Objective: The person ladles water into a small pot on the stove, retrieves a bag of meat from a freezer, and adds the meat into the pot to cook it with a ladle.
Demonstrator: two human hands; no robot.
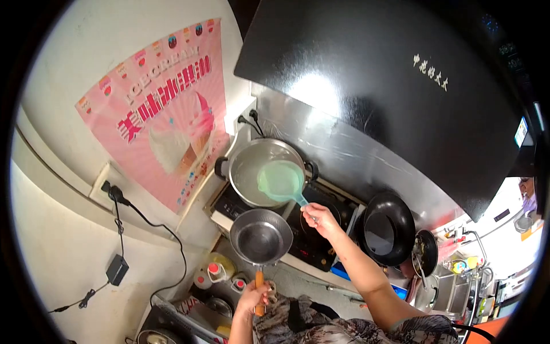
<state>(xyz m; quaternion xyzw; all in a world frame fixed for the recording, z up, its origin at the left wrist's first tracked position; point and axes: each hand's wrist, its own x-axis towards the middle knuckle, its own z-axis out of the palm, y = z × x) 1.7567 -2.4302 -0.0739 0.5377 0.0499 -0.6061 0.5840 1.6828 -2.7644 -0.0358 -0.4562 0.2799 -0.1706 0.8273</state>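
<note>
My left hand point(252, 297) is closed around the orange-brown handle of a dark saucepan point(260, 236), held in front of the cooktop. The saucepan shows a dark grey inside. In my right hand point(321, 219) is the handle of a large translucent green plastic scoop point(281, 180). The scoop's bowl is over the mouth of a wide steel pot point(243, 192) with black side handles. Cloudy, pale liquid seems to fill the pot, and whether the scoop touches it I cannot tell. The pot stands on the left of the black cooktop point(312, 232).
A black wok point(389, 229) and a smaller pan point(425, 252) stand to the right, before a sink point(452, 286). Overhead hangs a dark range hood point(366, 74). Red-capped bottles point(220, 268) sit low at left. A black cord point(163, 226) hangs from the wall socket.
</note>
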